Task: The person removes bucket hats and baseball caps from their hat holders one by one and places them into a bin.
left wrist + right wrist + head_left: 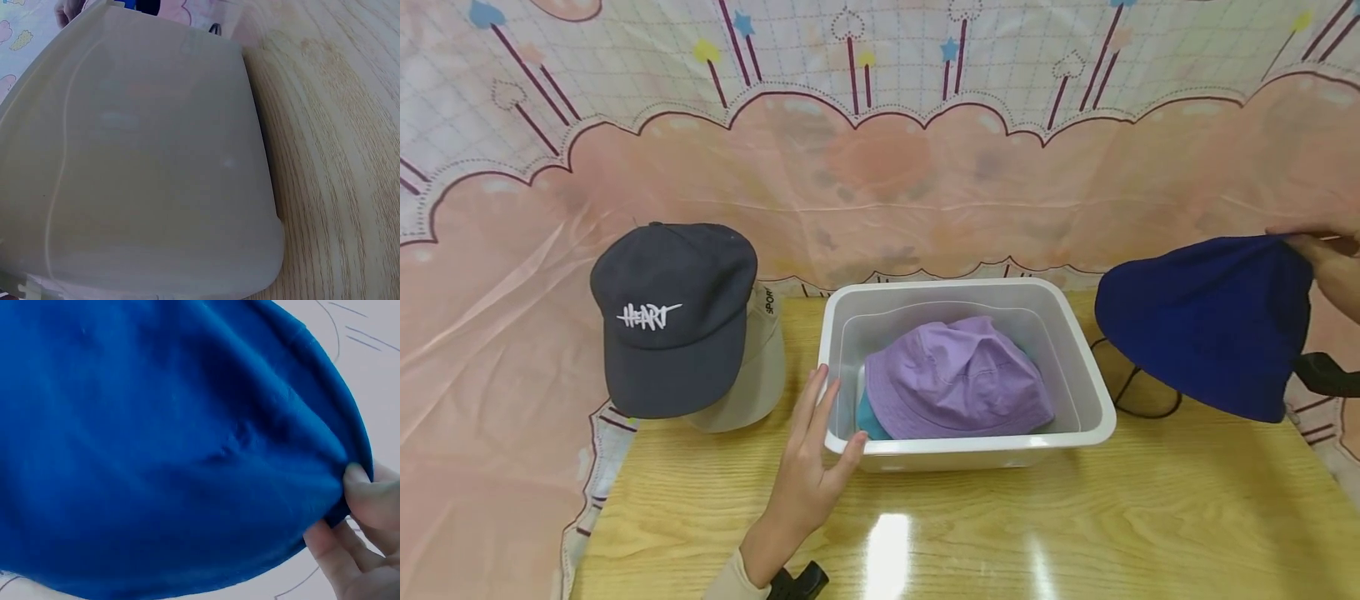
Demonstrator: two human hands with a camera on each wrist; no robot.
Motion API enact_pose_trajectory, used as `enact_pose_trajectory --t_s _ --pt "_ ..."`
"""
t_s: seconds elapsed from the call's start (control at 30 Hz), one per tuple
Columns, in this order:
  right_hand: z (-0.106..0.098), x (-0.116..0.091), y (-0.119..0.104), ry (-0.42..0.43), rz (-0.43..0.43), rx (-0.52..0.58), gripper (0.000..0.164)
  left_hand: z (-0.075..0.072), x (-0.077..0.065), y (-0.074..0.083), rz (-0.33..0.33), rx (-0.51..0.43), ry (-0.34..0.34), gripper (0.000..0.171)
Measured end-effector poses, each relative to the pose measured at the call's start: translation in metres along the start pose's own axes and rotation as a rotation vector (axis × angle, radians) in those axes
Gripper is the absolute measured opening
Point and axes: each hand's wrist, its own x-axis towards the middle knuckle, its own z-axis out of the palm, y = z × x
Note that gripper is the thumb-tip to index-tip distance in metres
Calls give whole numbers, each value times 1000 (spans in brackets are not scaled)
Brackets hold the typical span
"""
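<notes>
My right hand pinches the edge of a dark blue hat at the right, holding it up above the table. In the right wrist view thumb and fingers grip the fabric of the blue hat. At the near left corner of a white plastic bin, my left hand rests on the rim with its fingers extended. Inside the bin a purple bucket hat lies over something teal, mostly hidden. The left wrist view shows the bin's outer wall; no left fingers appear there.
Left of the bin a dark grey cap with white "HEART" lettering sits over a beige cap. A dark cord loops below the blue hat. The wooden table meets a patterned cloth behind.
</notes>
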Motion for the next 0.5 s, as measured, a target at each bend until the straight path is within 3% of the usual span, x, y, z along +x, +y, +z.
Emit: enact_pose_trajectory --t_s 0.07,0.2,0.27,0.5 --pt "3 -1 -4 -58 40 -10 35 0 0 0 0 -1 2 66" --pt "10 0 -10 -157 82 -138 27 0 -1 -1 2 -6 7 66" --pt "11 0 -11 -217 76 -180 23 1 -1 -2 4 -7 9 65" --pt "10 2 -9 -378 -6 -277 36 1 0 -3 13 -11 12 64"
